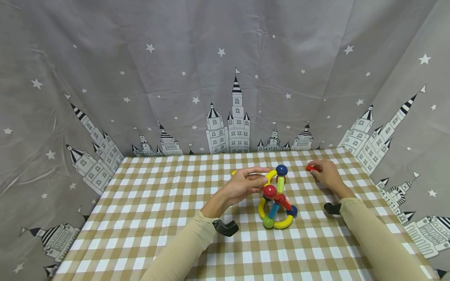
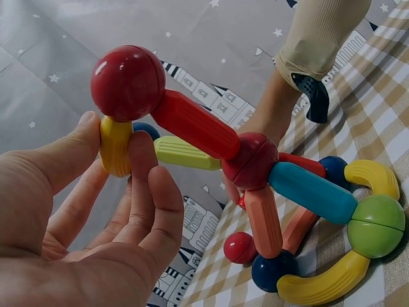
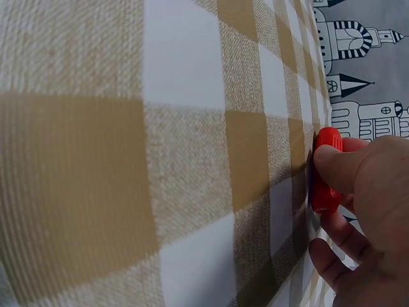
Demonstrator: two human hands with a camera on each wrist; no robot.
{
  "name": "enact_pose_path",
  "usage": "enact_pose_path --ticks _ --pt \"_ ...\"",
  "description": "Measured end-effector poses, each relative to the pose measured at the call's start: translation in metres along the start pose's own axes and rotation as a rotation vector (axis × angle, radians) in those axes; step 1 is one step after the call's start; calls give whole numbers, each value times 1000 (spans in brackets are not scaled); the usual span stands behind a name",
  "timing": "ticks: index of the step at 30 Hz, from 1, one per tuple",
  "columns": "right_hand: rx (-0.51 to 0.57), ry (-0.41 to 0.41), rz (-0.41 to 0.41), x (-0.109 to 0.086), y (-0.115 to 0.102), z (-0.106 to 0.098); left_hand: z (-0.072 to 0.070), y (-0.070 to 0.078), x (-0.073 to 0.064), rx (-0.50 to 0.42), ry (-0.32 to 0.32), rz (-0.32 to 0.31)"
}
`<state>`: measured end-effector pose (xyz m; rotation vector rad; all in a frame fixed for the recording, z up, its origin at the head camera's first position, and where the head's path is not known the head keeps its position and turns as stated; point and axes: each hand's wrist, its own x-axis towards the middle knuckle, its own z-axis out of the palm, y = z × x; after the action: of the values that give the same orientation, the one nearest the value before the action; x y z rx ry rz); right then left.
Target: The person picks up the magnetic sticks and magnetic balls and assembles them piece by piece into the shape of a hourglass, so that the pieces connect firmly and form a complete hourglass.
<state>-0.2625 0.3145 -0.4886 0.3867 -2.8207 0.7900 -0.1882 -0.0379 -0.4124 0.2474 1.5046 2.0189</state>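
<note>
A structure of coloured magnetic rods and balls stands on the table, with a curved yellow ring at its base. My left hand [image 1: 242, 183] pinches its upper curved yellow rod [image 2: 115, 148] between thumb and fingers, just below a red ball [image 2: 128, 82]. From a central red ball [image 2: 250, 160], a lime rod [image 2: 185, 152], a blue rod [image 2: 313, 192] and other rods spread out. A dark blue ball [image 1: 281, 170] tops the lime rod. To the right, my right hand [image 1: 328, 176] holds a loose red rod [image 3: 326, 173] at the tablecloth, thumb over it.
A brown-and-white checked cloth [image 1: 158, 218] covers the table. Part of another yellow piece [image 1: 233, 173] shows behind my left hand. A loose-looking red ball [image 2: 239, 247] appears behind the structure. A grey castle-print curtain [image 1: 225, 39] encloses the back and sides.
</note>
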Motion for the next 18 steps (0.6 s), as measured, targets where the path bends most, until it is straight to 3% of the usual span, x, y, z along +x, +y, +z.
enact_pose_path --ticks 9,18 --pt "-6 -30 14 -2 0 -1 3 2 -1 -4 -4 -5" --pt "13 -34 -67 -6 -6 -6 1 2 -1 -5 4 -6"
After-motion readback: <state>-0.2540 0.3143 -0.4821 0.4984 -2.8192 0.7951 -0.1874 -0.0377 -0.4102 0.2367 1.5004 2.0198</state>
